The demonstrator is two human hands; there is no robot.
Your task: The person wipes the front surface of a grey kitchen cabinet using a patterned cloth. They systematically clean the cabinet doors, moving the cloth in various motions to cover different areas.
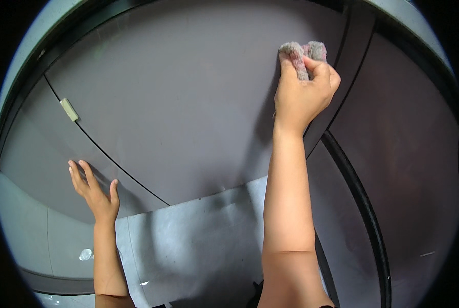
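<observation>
My right hand (304, 95) grips a bunched, fluffy cleaning cloth (293, 51) in grey and pink, held against the upper right part of a large grey panel (188, 92). Its fingers are closed round the cloth, and part of it is folded out of sight in the grasp. Down at the left, my left hand (96, 192) has its fingers spread and holds nothing. It is nearest the lower left section of the grey panelling, left of a dark seam; whether the palm touches the surface I cannot tell.
A small pale rectangular piece (69, 109) sits on the seam at the left. Dark strips run down the panel's right side, and a black curved tube (360, 200) stands there. Below is a light tiled floor (188, 246) with a small clear round item (86, 254) on it.
</observation>
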